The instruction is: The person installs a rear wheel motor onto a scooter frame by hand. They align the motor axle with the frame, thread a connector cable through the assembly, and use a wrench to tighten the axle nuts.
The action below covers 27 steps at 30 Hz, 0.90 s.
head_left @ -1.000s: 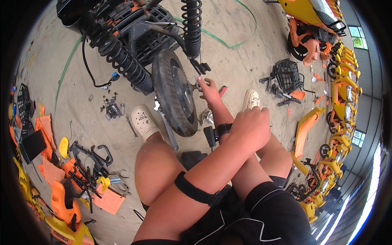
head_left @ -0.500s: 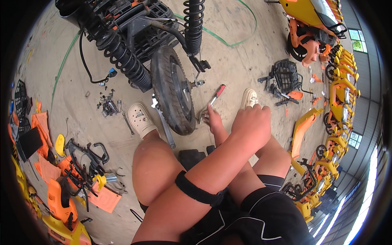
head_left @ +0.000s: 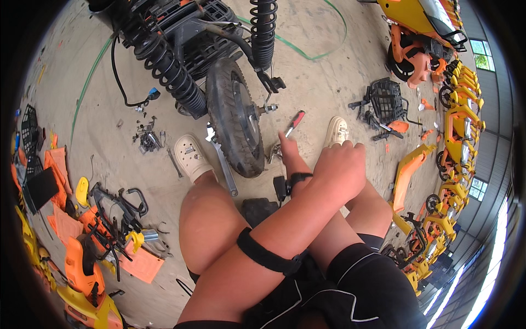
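Observation:
My left arm crosses over my right one. My left hand [head_left: 341, 171] is closed in a fist above my right knee, knuckles up; its palm side is hidden, so anything inside does not show. Low beyond it, my right hand [head_left: 291, 156] reaches down beside a red-handled tool [head_left: 297, 120] and a small metal part [head_left: 274, 153] near the floor. Most of its fingers are hidden, and whether they grip either thing is unclear. Left of that hand stands a black-tyred wheel [head_left: 233, 118] with an axle bolt [head_left: 268, 109] sticking out of its hub.
A large wrench [head_left: 222, 159] lies between my left shoe and the wheel. Loose bolts and small parts [head_left: 148, 138] lie farther left. A black basket-like frame [head_left: 386, 101] sits at right. Orange and yellow panels and dark brackets [head_left: 118, 214] crowd the left; yellow vehicles [head_left: 457, 131] line the right.
My right hand has moved slightly forward, and its wrist strap with a black box now shows more. My left fist stays nearly in place. The view has shifted a little.

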Each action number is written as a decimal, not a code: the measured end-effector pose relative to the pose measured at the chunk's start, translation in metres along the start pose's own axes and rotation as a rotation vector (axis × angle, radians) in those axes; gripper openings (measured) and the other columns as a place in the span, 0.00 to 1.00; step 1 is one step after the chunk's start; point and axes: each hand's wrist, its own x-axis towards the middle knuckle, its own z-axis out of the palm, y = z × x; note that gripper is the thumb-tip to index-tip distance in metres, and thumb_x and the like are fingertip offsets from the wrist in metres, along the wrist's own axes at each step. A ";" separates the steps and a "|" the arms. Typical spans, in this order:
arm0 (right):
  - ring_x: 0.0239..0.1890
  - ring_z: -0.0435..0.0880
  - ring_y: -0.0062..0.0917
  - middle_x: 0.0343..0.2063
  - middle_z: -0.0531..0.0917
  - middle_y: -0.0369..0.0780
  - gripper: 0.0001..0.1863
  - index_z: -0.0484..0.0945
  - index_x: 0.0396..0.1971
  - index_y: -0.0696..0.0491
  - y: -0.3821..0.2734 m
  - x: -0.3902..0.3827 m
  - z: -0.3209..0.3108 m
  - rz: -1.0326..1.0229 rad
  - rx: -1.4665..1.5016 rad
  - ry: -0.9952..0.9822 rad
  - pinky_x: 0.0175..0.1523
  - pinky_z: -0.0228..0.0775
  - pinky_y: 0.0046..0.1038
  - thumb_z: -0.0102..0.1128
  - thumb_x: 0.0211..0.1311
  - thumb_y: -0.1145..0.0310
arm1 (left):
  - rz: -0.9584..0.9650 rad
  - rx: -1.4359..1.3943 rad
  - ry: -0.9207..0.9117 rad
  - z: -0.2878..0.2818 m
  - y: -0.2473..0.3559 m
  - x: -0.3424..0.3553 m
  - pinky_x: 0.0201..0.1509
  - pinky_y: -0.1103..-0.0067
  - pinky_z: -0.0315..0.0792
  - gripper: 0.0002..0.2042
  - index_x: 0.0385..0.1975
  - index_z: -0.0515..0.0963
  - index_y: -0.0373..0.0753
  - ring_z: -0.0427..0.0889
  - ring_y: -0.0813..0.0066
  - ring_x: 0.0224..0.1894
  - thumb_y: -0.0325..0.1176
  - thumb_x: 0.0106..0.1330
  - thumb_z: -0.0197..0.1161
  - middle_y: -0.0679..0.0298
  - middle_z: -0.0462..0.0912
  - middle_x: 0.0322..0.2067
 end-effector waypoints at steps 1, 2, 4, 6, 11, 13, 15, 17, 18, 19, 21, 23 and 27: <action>0.47 0.76 0.35 0.52 0.73 0.45 0.47 0.64 0.66 0.57 0.030 -0.026 0.021 0.089 0.029 0.041 0.47 0.75 0.43 0.65 0.58 0.36 | -0.044 0.035 0.032 -0.005 -0.011 -0.005 0.44 0.65 0.77 0.09 0.38 0.78 0.34 0.84 0.56 0.40 0.29 0.59 0.61 0.53 0.82 0.37; 0.47 0.76 0.35 0.52 0.73 0.45 0.47 0.65 0.65 0.57 0.051 -0.039 0.020 0.131 0.020 0.051 0.48 0.74 0.42 0.64 0.59 0.36 | -0.045 0.051 0.045 -0.007 -0.013 -0.006 0.43 0.67 0.78 0.08 0.37 0.79 0.35 0.85 0.59 0.40 0.28 0.58 0.62 0.54 0.83 0.37; 0.48 0.76 0.34 0.52 0.74 0.45 0.46 0.65 0.65 0.57 0.090 -0.055 0.011 0.217 0.011 0.084 0.49 0.74 0.40 0.62 0.60 0.36 | -0.043 0.036 0.034 -0.011 -0.012 -0.006 0.43 0.67 0.78 0.08 0.37 0.79 0.35 0.85 0.59 0.40 0.28 0.58 0.62 0.55 0.83 0.36; 0.48 0.77 0.34 0.52 0.75 0.45 0.45 0.66 0.64 0.58 0.112 -0.062 0.002 0.308 0.010 0.126 0.50 0.73 0.38 0.61 0.61 0.35 | -0.041 0.013 0.015 -0.010 -0.011 -0.005 0.44 0.65 0.78 0.09 0.37 0.78 0.34 0.85 0.57 0.40 0.29 0.59 0.61 0.53 0.83 0.36; 0.50 0.79 0.32 0.56 0.76 0.43 0.44 0.64 0.65 0.59 0.019 -0.043 -0.001 -0.082 0.007 -0.017 0.52 0.72 0.34 0.60 0.64 0.38 | -0.036 -0.025 -0.025 -0.003 -0.008 0.001 0.46 0.62 0.78 0.11 0.38 0.77 0.31 0.83 0.52 0.41 0.31 0.59 0.61 0.49 0.82 0.37; 0.49 0.79 0.32 0.55 0.76 0.44 0.44 0.63 0.66 0.59 -0.049 -0.042 0.026 -0.376 0.179 -0.080 0.51 0.73 0.36 0.62 0.63 0.39 | -0.033 -0.025 -0.029 0.002 -0.010 0.000 0.46 0.62 0.78 0.11 0.37 0.77 0.31 0.83 0.52 0.41 0.31 0.59 0.60 0.49 0.82 0.37; 0.51 0.80 0.33 0.57 0.76 0.49 0.46 0.60 0.67 0.63 -0.116 -0.063 0.052 -0.426 0.099 -0.087 0.53 0.73 0.35 0.64 0.63 0.41 | -0.041 -0.005 -0.002 0.003 -0.016 -0.002 0.45 0.62 0.78 0.10 0.37 0.77 0.31 0.83 0.52 0.41 0.31 0.59 0.60 0.49 0.82 0.37; 0.52 0.80 0.33 0.57 0.76 0.49 0.49 0.58 0.68 0.61 -0.149 -0.069 0.067 -0.437 0.048 -0.082 0.53 0.74 0.36 0.66 0.60 0.40 | -0.033 0.027 0.039 0.003 -0.017 -0.001 0.45 0.62 0.78 0.10 0.37 0.77 0.31 0.84 0.52 0.41 0.31 0.59 0.60 0.49 0.82 0.37; 0.52 0.80 0.33 0.56 0.77 0.49 0.51 0.56 0.69 0.60 -0.157 -0.074 0.072 -0.444 0.022 -0.079 0.53 0.74 0.37 0.67 0.58 0.39 | -0.036 0.018 0.031 0.002 -0.017 -0.001 0.45 0.61 0.78 0.10 0.37 0.77 0.31 0.83 0.52 0.41 0.31 0.59 0.60 0.49 0.82 0.37; 0.52 0.80 0.33 0.55 0.77 0.49 0.52 0.56 0.69 0.59 -0.153 -0.071 0.075 -0.411 0.016 -0.037 0.52 0.74 0.37 0.68 0.57 0.39 | -0.041 0.009 0.025 0.000 -0.016 -0.001 0.45 0.61 0.78 0.10 0.37 0.77 0.31 0.83 0.52 0.41 0.31 0.59 0.60 0.49 0.82 0.37; 0.50 0.81 0.33 0.53 0.78 0.49 0.53 0.57 0.69 0.59 -0.129 -0.066 0.080 -0.349 0.001 0.040 0.49 0.75 0.38 0.69 0.55 0.38 | -0.051 -0.001 0.025 -0.004 -0.014 -0.002 0.45 0.61 0.78 0.10 0.37 0.77 0.31 0.83 0.51 0.40 0.31 0.60 0.60 0.49 0.82 0.37; 0.46 0.82 0.35 0.54 0.76 0.49 0.47 0.61 0.66 0.60 -0.086 -0.067 0.082 -0.209 0.119 0.064 0.43 0.75 0.38 0.66 0.59 0.41 | -0.068 -0.008 0.037 -0.006 -0.019 -0.004 0.45 0.61 0.78 0.10 0.37 0.77 0.31 0.83 0.51 0.40 0.31 0.60 0.60 0.49 0.82 0.37; 0.41 0.81 0.31 0.48 0.79 0.46 0.36 0.70 0.59 0.59 0.068 -0.037 0.017 0.181 0.055 0.079 0.38 0.72 0.35 0.64 0.62 0.45 | -0.048 -0.010 0.026 -0.009 -0.018 -0.001 0.46 0.60 0.78 0.10 0.37 0.77 0.32 0.83 0.50 0.40 0.31 0.60 0.60 0.48 0.82 0.37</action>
